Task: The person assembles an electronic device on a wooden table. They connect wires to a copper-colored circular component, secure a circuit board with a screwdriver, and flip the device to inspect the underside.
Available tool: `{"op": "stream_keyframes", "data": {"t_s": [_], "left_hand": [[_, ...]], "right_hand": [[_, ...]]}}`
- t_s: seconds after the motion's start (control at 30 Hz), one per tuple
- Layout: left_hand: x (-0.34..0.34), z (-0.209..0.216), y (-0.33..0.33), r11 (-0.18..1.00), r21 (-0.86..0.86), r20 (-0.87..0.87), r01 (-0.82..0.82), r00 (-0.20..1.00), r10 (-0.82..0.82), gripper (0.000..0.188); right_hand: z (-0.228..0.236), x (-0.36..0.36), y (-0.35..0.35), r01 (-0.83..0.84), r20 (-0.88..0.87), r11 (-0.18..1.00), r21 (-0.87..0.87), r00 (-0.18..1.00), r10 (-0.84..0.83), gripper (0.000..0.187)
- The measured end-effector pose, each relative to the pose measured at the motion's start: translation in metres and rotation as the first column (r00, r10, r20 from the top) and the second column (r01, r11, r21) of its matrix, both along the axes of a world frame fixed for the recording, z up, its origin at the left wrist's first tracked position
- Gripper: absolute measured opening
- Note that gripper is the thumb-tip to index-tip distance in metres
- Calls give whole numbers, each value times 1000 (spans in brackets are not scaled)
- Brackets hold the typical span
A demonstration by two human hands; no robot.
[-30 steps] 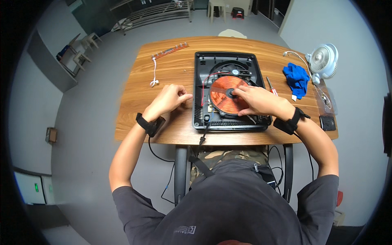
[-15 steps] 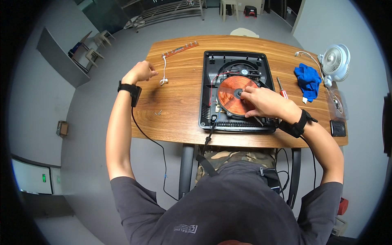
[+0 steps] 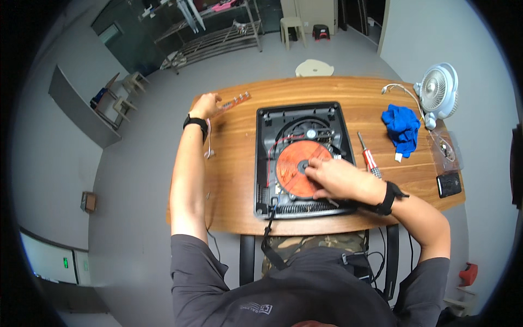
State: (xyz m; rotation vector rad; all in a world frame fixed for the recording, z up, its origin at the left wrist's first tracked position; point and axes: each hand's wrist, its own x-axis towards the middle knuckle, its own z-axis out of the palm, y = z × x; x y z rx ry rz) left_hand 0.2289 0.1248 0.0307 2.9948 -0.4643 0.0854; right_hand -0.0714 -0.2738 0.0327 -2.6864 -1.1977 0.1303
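Observation:
An opened induction cooker base [image 3: 261, 158], black and shallow, lies on the wooden table with a fan [image 3: 310, 133] at its far end. Over its near half sits a round copper coil [image 3: 294, 163]. My right hand [image 3: 338, 177] is closed on the coil, its fingertips at the hub and its thumb near the lower rim. At the table's far left, my left hand [image 3: 208, 105] is at the near end of an orange strip-shaped board [image 3: 238, 101] with small raised parts. Blur and the hand itself hide whether its fingers grip the strip. A white cable [image 3: 210, 151] trails from the strip.
Right of the cooker base lies a red-handled screwdriver [image 3: 370, 158]. Farther right are a blue cloth [image 3: 402, 128], a small white fan [image 3: 437, 92], a clear plastic tray [image 3: 449, 147] and a black box-shaped thing [image 3: 449, 185]. A black cord [image 3: 268, 231] runs off the front edge.
My left hand has moved away from me to the orange strip. My right hand stays on the coil. The whole view has shifted, so the table appears lower.

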Motion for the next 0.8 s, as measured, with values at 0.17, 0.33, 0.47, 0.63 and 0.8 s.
{"op": "stream_keyframes", "data": {"t_s": [0.17,0.33,0.47,0.63,0.8], "left_hand": [[37,-30,-16,988,106,-4,-113,993,115,63],[60,-65,-2,980,160,-68,-115,990,127,64],[65,-77,11,993,95,-102,-73,991,83,44],[49,-70,6,996,77,80,39,996,-46,25],[36,-38,-5,995,98,-29,23,999,-21,30]], "right_hand": [[4,-5,-3,17,-39,1000,3,999,-17,60],[-2,-5,-3,-8,1,1000,19,1000,8,57],[-2,-6,-3,-6,6,1000,15,1000,6,55],[-5,-6,-4,2,37,999,40,999,-4,55],[-5,-5,-5,23,9,999,35,1000,-23,58]]}}
